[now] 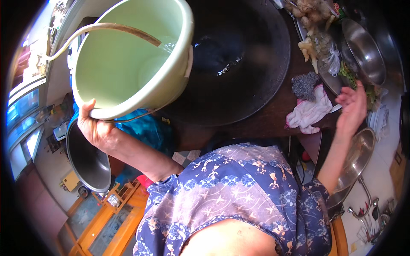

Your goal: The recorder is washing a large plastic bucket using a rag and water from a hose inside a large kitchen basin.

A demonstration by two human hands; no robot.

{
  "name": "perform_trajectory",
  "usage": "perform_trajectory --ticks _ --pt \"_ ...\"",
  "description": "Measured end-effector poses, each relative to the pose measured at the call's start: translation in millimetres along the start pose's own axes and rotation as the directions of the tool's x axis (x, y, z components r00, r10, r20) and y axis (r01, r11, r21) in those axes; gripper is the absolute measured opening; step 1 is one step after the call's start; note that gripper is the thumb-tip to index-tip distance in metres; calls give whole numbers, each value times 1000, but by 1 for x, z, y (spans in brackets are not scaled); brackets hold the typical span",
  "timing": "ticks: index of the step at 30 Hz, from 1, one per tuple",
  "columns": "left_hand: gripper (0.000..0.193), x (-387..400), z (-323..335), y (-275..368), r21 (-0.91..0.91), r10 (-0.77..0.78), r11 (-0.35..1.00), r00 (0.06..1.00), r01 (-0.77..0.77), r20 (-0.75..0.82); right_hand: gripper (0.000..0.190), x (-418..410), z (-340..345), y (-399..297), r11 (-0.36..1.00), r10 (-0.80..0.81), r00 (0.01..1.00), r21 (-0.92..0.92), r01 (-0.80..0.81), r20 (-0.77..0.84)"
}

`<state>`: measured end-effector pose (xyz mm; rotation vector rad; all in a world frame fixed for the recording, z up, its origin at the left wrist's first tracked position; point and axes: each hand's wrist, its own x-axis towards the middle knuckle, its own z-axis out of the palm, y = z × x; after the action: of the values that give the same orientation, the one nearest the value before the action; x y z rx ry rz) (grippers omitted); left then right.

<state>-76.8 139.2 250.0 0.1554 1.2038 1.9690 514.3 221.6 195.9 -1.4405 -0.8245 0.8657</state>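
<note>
My left hand (96, 128) grips the near rim of a pale green plastic bucket (115, 70), thumb over the edge. The bucket leans over the left side of a large black wok (243, 86). A beige hose (125, 28) crosses the bucket's mouth, and clear water runs from its end into the bucket. Light glints off the wok's dark bottom. At the right, my right hand (352, 108) is raised with its fingers apart and holds nothing. Close to it lie a steel wool scourer (304, 85) and a white cloth with pink edging (309, 110).
Ginger-like roots (308, 52), a tied plastic bag (333, 60) and leafy greens (347, 75) crowd the upper right, beside a steel bowl (365, 51). Another steel basin (355, 160) stands behind my right arm. Blue plastic (141, 131) and a dark basin (88, 156) sit below the bucket.
</note>
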Motion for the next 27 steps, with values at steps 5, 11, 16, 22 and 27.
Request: perform_trajectory --ticks 5,11,16,22,27 --pt "53 -14 6 -28 -22 -116 993 990 118 83 32 -65 93 22 984 172 906 -117 -137 386" --pt "51 -50 32 -70 -149 -113 979 978 139 175 45 -63 147 26 957 237 745 -19 -289 623" --pt "55 -61 68 -113 -17 -175 983 957 184 230 40 -45 144 18 903 242 689 101 -418 683" --pt "56 -67 80 -130 2 -226 971 920 238 321 35 -47 115 -5 961 200 780 35 -273 592" --pt "59 -71 90 -132 34 -287 955 890 294 354 34 -68 102 -25 965 143 851 120 -233 505"
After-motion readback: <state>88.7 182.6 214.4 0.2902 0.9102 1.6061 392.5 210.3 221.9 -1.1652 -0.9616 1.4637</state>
